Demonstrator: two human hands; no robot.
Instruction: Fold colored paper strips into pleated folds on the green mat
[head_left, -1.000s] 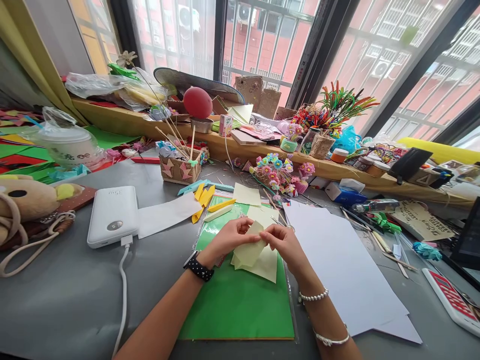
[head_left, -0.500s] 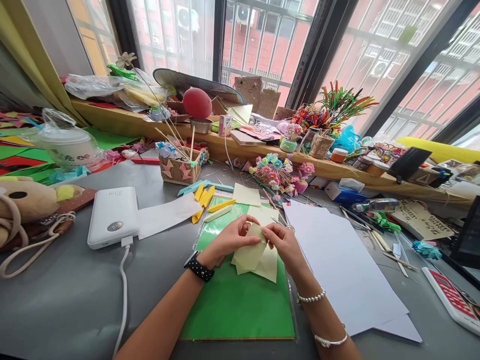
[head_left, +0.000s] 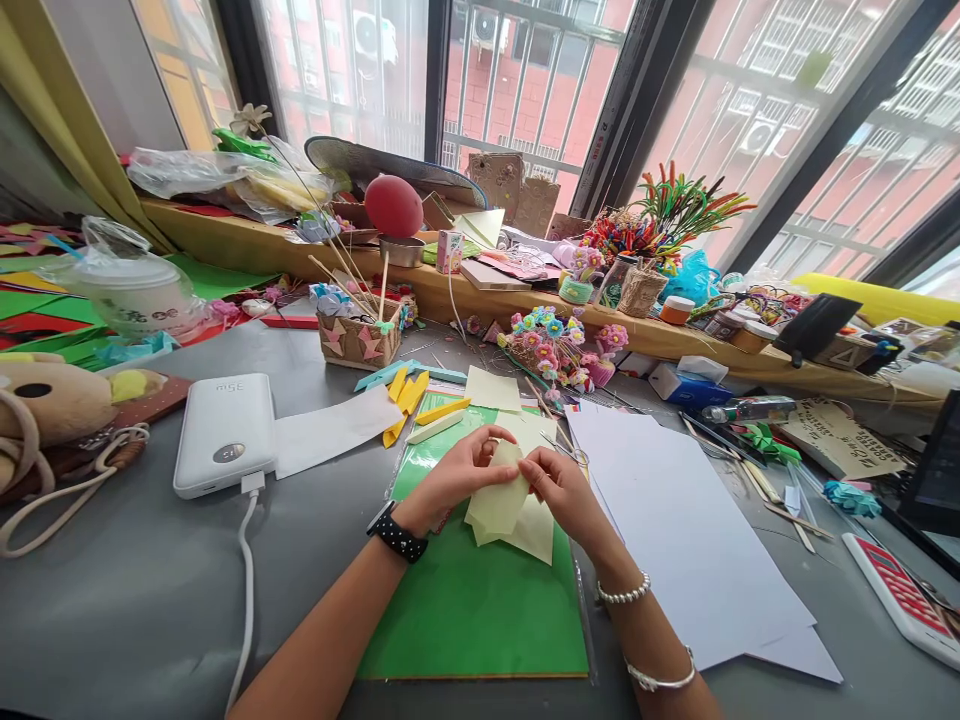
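Observation:
My left hand [head_left: 461,475] pinches a pale yellow sheet of paper [head_left: 501,503] along its upper left, thumb on top. At the sheet's right edge, my right hand [head_left: 559,485] grips it between thumb and bent fingers. Other pale yellow papers [head_left: 534,535] lie beneath it on a green paper pack [head_left: 472,625] in a clear sleeve. Just past my right hand is a pair of scissors [head_left: 577,457], partly hidden. Folded yellow strips [head_left: 409,400] and a folded pale strip [head_left: 436,427] rest at the pack's far left corner.
White paper sheets [head_left: 675,540] spread to the right. On the left are a white power bank [head_left: 227,430] with a cable [head_left: 247,580] and a plush toy [head_left: 60,410]. A stick-filled box [head_left: 360,340] and paper flowers [head_left: 551,345] stand before the cluttered ledge [head_left: 480,295].
My right hand has shifted slightly left and down along the paper's edge, and the sheet has turned a little. The left hand keeps its hold.

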